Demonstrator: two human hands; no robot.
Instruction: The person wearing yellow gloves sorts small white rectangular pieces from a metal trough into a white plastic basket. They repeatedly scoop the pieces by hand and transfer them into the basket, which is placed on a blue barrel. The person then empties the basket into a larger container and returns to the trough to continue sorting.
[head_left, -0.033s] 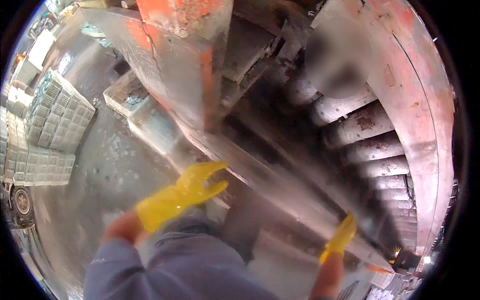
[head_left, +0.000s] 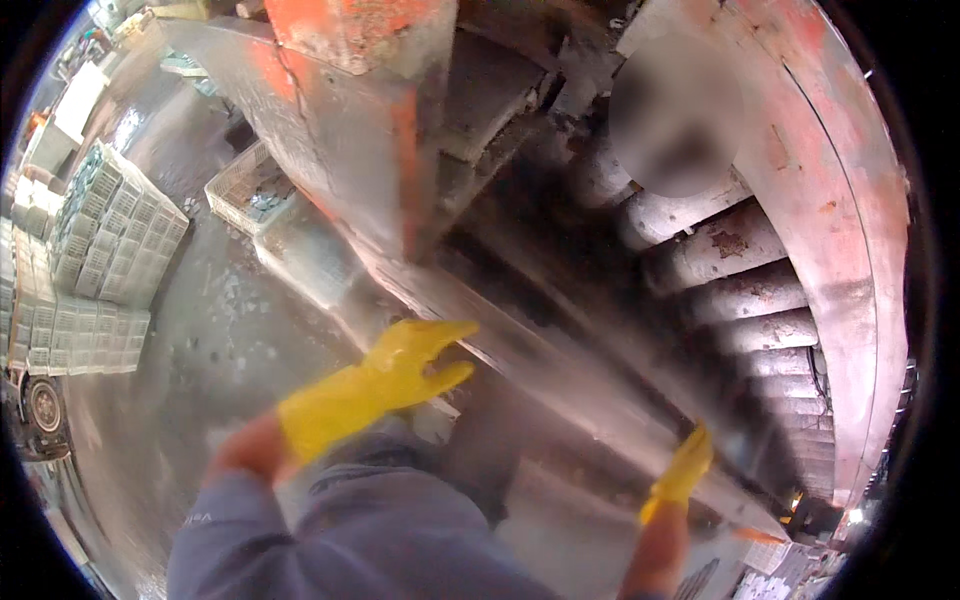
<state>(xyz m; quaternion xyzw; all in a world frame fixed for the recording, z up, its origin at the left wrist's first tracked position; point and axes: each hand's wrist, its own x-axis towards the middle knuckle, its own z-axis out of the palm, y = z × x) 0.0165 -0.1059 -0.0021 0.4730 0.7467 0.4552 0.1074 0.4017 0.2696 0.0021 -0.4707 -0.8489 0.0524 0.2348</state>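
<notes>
My left hand (head_left: 390, 370), in a yellow rubber glove, is open beside the long metal edge (head_left: 520, 377) of a machine. Its thumb and fingers stand apart and nothing shows between them. I cannot tell whether its fingertips touch the edge. My right hand (head_left: 680, 470), also gloved in yellow, is farther right along the same edge. Its fingers are stretched out close together at the rim, with no object visible in them. Beyond the edge is a dark trough, flanked by a row of worn, pale rollers (head_left: 732, 245).
A worn red-orange post (head_left: 360, 35) rises ahead. On the wet floor at left stand stacked white plastic crates (head_left: 125, 225) and a lone crate (head_left: 235, 205). A wheel (head_left: 43, 405) shows at far left. A curved reddish beam (head_left: 840, 240) bounds the rollers at right.
My left hand has shifted slightly right along the machine edge, still with thumb and fingers apart. My right hand looks unmoved.
</notes>
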